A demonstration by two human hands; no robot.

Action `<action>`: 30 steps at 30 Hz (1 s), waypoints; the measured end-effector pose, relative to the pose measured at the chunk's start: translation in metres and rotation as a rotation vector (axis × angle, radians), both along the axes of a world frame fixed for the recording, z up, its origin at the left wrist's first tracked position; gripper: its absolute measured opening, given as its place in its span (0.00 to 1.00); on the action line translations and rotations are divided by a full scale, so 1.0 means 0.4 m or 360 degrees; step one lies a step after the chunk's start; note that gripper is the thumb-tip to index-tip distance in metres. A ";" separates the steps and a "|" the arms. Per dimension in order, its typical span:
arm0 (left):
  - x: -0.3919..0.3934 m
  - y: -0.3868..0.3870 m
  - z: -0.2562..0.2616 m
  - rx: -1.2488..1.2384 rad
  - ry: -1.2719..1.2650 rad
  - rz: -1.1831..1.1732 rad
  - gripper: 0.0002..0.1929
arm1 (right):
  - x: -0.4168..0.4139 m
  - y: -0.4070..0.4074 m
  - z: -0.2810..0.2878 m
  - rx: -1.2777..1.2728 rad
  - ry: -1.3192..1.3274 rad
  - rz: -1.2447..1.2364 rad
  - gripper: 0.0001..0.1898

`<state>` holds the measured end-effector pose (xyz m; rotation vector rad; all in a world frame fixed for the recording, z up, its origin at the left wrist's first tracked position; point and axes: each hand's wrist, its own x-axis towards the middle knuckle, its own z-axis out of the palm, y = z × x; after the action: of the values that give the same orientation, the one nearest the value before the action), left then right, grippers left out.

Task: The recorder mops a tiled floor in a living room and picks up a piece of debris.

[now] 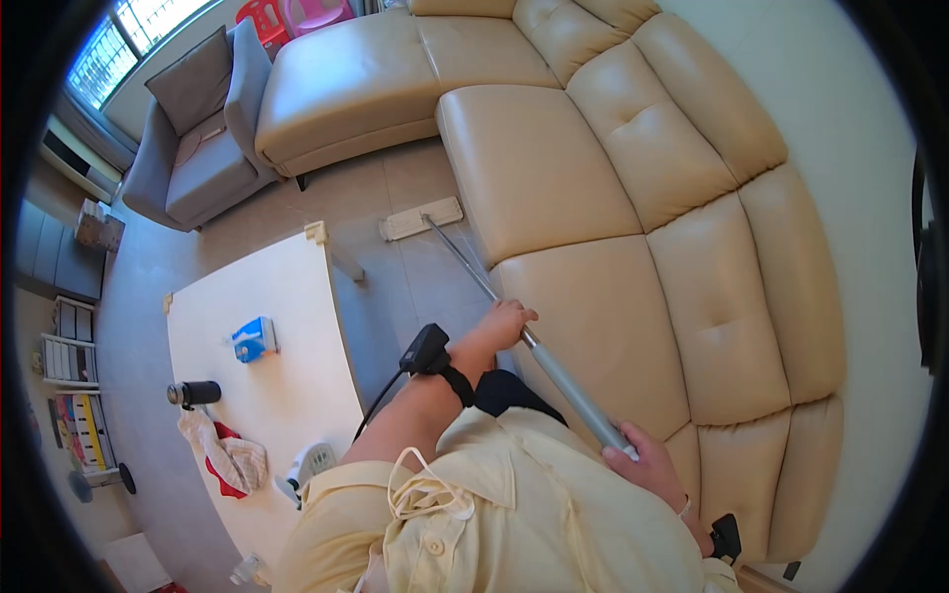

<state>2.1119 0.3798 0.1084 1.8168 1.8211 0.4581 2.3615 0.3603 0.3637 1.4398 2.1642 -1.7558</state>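
Observation:
A flat mop with a long metal handle (pixel 571 389) slants across the view. Its rectangular pale head (pixel 422 219) rests on the tiled floor between the coffee table and the sofa. Partway down the shaft, my left hand (pixel 508 324) is closed around the pole. My right hand (pixel 646 461) grips the grey top end of the handle, close to my body. Beside the shaft runs the seat of a tan leather sofa (pixel 593 319). Black strapped devices sit on both my forearms, the left one (pixel 425 350) with a cable.
To the left stands a white table (pixel 289 289) with corner guards, bearing a blue tissue pack (pixel 254 340), a black bottle (pixel 199 393), crumpled cloth (pixel 237 461) and a white device (pixel 311 465). Beyond are a grey armchair (pixel 207 163) and red (pixel 262 21) and pink (pixel 315 15) plastic chairs.

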 end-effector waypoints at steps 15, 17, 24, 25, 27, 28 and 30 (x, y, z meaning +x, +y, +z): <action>-0.448 0.364 0.090 0.0176 0.0077 0.0276 0.17 | -0.517 0.416 0.167 0.0546 -0.0433 0.0259 0.16; -0.492 0.402 0.122 0.0189 0.0095 0.0084 0.16 | -0.562 0.461 0.205 0.0607 -0.0567 0.0314 0.16; -0.700 0.478 0.128 -0.0159 -0.0485 -0.0210 0.13 | -0.724 0.517 0.318 0.0905 -0.0559 0.0642 0.18; -0.717 0.489 0.127 -0.0062 -0.0526 -0.0176 0.12 | -0.750 0.536 0.331 0.0963 -0.0542 0.0661 0.18; -0.729 0.513 0.128 0.0032 -0.0579 -0.0122 0.10 | -0.785 0.606 0.367 0.0942 -0.0585 0.0694 0.18; -0.731 0.528 0.129 0.0170 -0.0584 -0.0007 0.09 | -0.809 0.640 0.384 0.0924 -0.0619 0.0709 0.18; -0.761 0.556 0.135 0.0306 -0.0586 0.0143 0.08 | -0.875 0.695 0.412 0.0957 -0.0590 0.0784 0.18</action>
<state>1.8075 0.6024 0.1624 1.6405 1.6500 0.9629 2.0115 0.6384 0.5284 1.0297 2.6186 -0.6538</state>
